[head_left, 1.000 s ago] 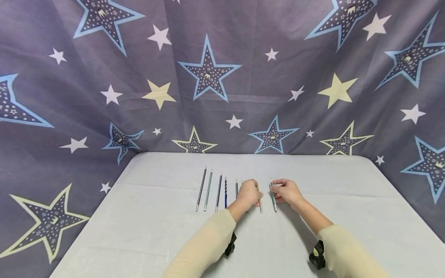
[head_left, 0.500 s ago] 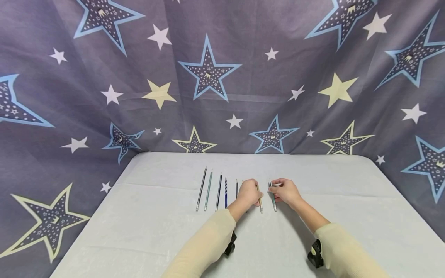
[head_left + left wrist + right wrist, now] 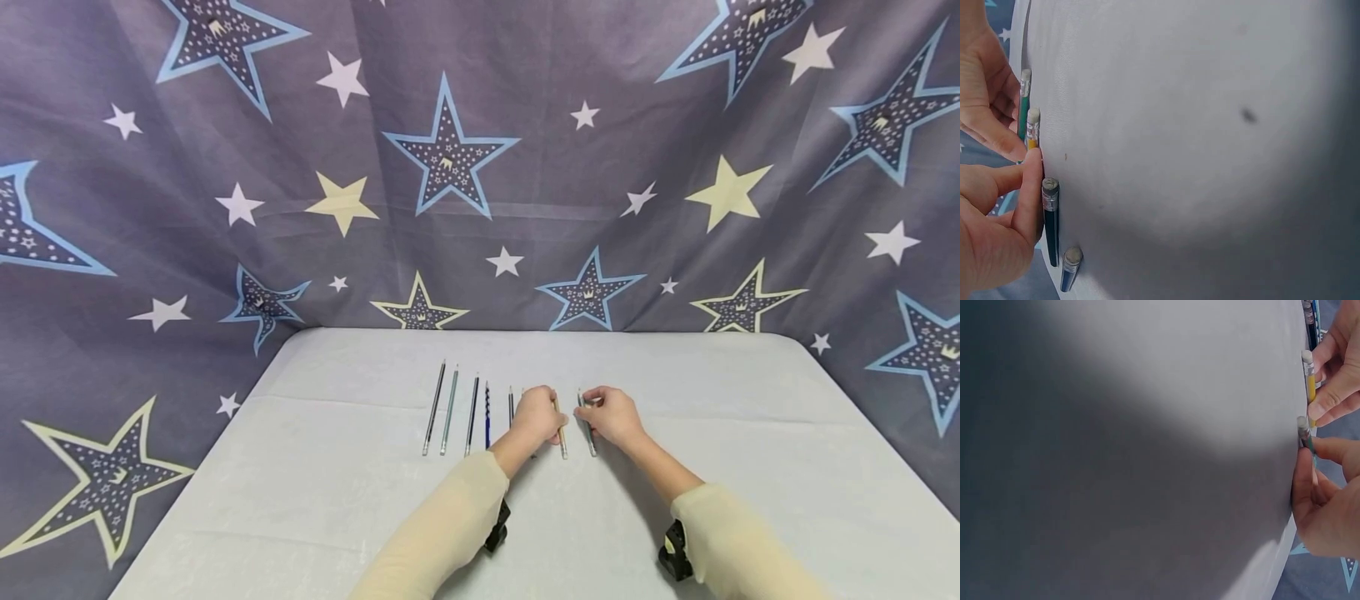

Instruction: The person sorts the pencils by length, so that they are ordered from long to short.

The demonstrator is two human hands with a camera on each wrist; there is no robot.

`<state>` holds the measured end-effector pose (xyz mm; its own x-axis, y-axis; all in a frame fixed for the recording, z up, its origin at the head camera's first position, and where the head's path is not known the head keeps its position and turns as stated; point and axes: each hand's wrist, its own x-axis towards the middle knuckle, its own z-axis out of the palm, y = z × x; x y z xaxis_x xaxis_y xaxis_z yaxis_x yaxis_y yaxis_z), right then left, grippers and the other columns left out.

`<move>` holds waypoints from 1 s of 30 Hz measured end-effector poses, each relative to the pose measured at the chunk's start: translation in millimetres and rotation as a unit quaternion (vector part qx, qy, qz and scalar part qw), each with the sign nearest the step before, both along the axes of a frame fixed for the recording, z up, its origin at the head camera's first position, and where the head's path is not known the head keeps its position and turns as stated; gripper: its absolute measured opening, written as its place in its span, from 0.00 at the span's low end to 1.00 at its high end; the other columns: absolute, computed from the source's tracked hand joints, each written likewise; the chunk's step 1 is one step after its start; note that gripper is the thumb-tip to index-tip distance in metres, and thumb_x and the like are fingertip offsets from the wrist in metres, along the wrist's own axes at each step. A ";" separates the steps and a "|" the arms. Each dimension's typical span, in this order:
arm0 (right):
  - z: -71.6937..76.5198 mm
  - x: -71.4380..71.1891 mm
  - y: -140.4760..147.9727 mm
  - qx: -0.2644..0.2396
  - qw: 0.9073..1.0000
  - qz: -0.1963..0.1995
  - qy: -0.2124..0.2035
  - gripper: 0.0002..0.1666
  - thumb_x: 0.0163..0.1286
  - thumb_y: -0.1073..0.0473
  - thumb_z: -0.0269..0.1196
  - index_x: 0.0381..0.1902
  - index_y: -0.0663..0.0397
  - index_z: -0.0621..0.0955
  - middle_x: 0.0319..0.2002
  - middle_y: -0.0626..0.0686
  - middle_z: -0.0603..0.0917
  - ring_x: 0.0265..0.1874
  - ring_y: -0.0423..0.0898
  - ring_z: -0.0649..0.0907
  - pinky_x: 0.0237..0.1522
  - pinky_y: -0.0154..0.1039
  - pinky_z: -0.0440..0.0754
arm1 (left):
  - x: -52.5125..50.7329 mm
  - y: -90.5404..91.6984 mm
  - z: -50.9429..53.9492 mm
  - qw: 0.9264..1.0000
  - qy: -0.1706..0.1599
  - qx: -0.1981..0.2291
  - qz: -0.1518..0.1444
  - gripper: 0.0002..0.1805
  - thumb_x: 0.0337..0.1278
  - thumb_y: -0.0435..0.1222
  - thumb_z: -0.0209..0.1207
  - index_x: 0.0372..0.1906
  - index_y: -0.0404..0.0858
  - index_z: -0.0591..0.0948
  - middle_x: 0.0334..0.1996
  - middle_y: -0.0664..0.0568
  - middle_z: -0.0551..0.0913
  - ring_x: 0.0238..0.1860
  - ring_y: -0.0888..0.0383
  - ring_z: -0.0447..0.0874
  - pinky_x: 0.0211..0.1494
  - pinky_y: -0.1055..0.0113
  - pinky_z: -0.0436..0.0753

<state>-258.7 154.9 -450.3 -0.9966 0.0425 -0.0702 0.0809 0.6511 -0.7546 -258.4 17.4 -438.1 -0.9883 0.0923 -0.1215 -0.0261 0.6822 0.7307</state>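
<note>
In the head view my left hand [image 3: 534, 417] pinches a yellow pencil [image 3: 563, 450] lying on the table, its eraser end toward me. Just to the right, my right hand [image 3: 617, 417] holds a green pencil [image 3: 590, 443] between thumb and fingers, slightly tilted, a small gap from the yellow one. Both eraser ends show in the right wrist view, the yellow pencil [image 3: 1310, 387] beside the green pencil [image 3: 1304, 429]. A dark pencil [image 3: 1051, 219] lies near my left hand in the left wrist view; my left hand partly covers another pencil in the head view.
Left of my hands a row of spaced pencils lies on the pale table [image 3: 337, 500]: a black pencil [image 3: 433, 410], a teal pencil [image 3: 450, 410], a dark pencil [image 3: 472, 417], a blue spiral-patterned pencil [image 3: 487, 421] and others. A star-patterned curtain [image 3: 480, 233] hangs behind and beside the table.
My right hand has shifted slightly left, bringing the far end of the green pencil nearer the yellow one and tilting it more. My left hand has stayed in place.
</note>
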 end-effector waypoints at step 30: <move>0.6 -0.2 4.7 -0.004 1.000 0.004 -0.005 0.20 0.58 0.60 0.65 0.47 0.66 0.78 0.32 0.59 0.80 0.17 0.41 0.77 0.17 0.33 0.80 | -1.4 4.7 -2.9 1.000 -0.001 -0.004 -0.007 0.25 0.52 0.32 0.64 0.57 0.32 0.74 0.33 0.42 0.83 0.10 0.66 0.73 0.12 0.77 0.77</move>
